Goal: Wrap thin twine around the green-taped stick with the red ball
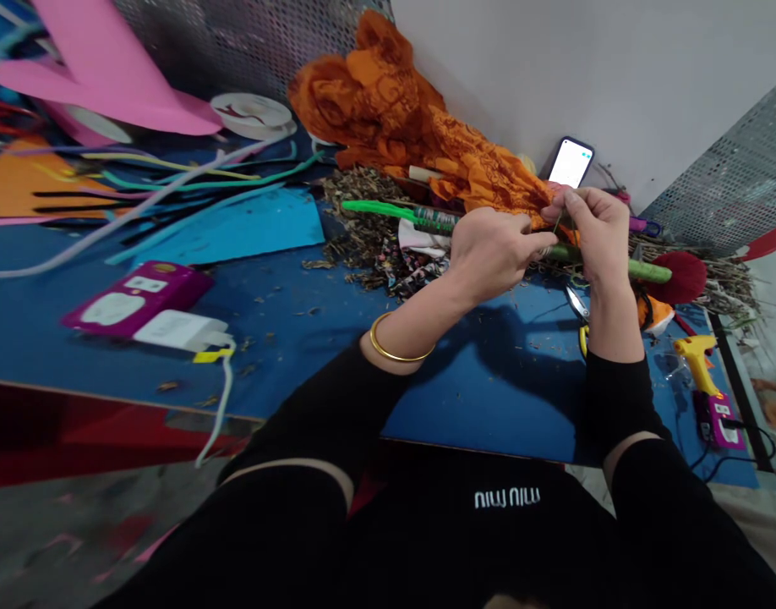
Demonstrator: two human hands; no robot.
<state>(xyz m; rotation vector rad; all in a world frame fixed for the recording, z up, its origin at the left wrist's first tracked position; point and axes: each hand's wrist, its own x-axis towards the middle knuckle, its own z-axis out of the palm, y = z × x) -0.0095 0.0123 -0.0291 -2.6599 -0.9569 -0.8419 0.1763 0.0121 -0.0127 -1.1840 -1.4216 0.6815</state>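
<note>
My left hand (493,254) is closed round a long green-wrapped stick (645,270), with a finger stretched toward my other hand. My right hand (594,224) pinches a thin green thread just above the stick. A dark red round piece (683,277) sits at the stick's right end. Left of my left hand a bright green fuzzy strip (375,207) leads into a dark coiled part. An orange patterned cloth (477,156) lies behind both hands. Scissors (576,303) with yellow handles rest beside my right wrist, partly hidden by it.
A lit phone (571,162) leans at the back. On the blue table (325,338) are dry twigs (356,190), a purple power strip (140,296) with a white plug, and coloured fuzzy strips at left. A yellow glue gun (698,359) stands at right.
</note>
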